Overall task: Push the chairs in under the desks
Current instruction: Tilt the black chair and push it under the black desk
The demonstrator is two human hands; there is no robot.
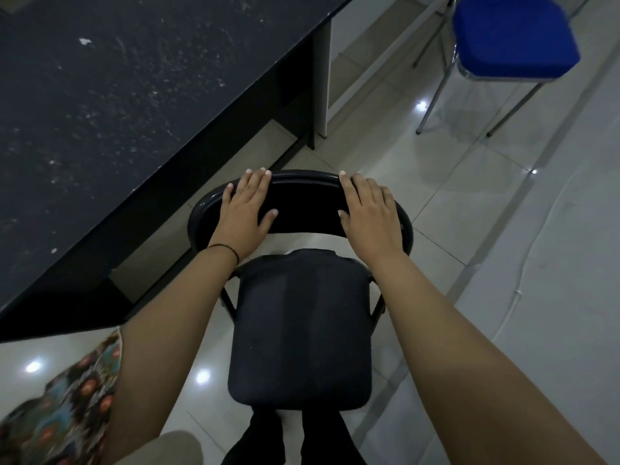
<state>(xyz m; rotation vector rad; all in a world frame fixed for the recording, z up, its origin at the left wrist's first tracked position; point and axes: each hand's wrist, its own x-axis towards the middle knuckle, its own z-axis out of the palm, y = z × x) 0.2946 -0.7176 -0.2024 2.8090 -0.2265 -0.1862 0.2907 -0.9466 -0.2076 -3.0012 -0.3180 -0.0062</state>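
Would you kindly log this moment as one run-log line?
left hand: on black chair backrest | right hand: on backrest | chair: beside desk, not under | blue chair: untouched

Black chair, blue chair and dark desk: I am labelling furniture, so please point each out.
black chair (300, 333): head view, middle of its seat.
blue chair (513, 35): head view, middle of its cushion.
dark desk (134, 95): head view, bare top surface.

Two chairs, one black (299, 330) and one blue (513, 38), one dark desk (134, 95), possibly more out of view.
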